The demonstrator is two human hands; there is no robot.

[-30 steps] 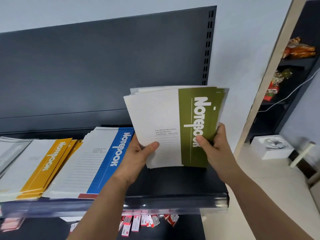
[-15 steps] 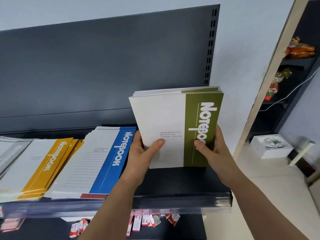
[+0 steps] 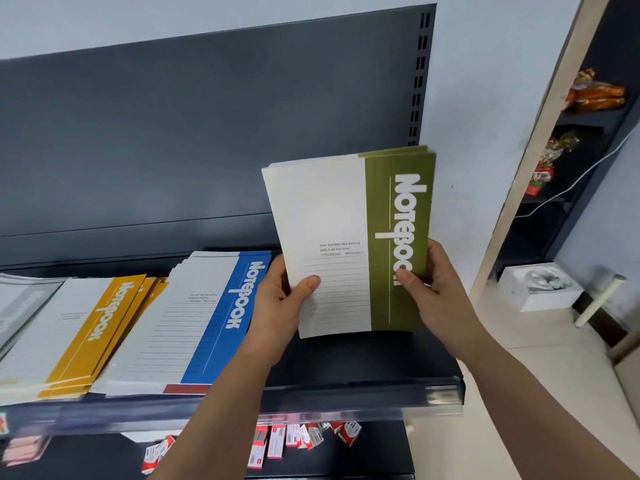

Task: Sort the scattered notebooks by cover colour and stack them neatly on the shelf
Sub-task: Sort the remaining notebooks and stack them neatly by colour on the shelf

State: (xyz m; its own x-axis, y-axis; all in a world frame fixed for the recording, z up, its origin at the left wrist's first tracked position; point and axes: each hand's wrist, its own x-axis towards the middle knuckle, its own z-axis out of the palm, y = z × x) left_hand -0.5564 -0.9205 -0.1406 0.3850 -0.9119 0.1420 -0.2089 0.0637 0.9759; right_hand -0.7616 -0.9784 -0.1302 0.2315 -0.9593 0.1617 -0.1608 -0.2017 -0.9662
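- Olive-green and white covers face the camera: a squared-up bundle of green notebooks (image 3: 332, 209) is held upright over the right end of the shelf (image 3: 363, 368), its lower edge apparently raised off the board.
- The left hand (image 3: 277, 306) grips the bundle's lower left edge, with the thumb pressed flat on the white part of the front cover and the fingers hidden behind.
- The right hand (image 3: 440, 296) clamps the lower right edge, with the thumb on the green band over the printed word and the fingers wrapped round the back.
- The blue notebooks (image 3: 207, 317) lie flat in a stack near the middle of the shelf, just left of the left hand, reaching towards the front edge.
- The yellow notebooks (image 3: 90, 334) lie slightly fanned beside the blue stack, their edges meeting it.
- The grey notebooks (image 3: 20, 306) sit at the shelf's left end, partly cut off by the frame.
- A dark back panel (image 3: 207, 133) rises behind the shelf.
- Small red-and-white boxes (image 3: 277, 441) lie jumbled on the lower level, under the front edge.
- A white box (image 3: 540, 289) rests on the floor to the right, and snack packets (image 3: 595, 93) sit on side shelving.
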